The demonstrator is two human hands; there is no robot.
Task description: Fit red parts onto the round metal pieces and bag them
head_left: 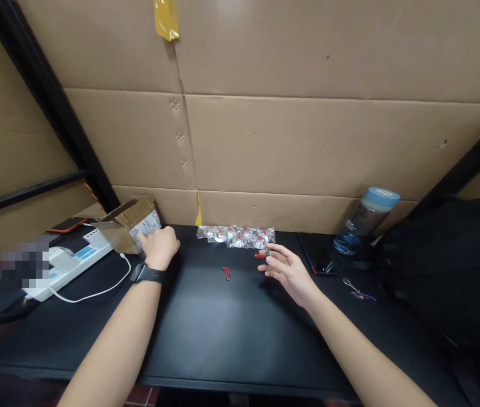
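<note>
My left hand is at the front side of an open cardboard box with a white label; its fingers are curled and their tips are hidden, so any grip cannot be made out. My right hand pinches a small metallic piece with a red part between thumb and fingers, just above the black table. Close behind it lie several clear packets holding silvery round items with red bits. A small red looped item rests on the table between my hands.
A white power strip with a white cable lies left. To the right are a dark phone, a blue-lidded bottle, a keychain and a black bag. Cardboard panels stand behind the table.
</note>
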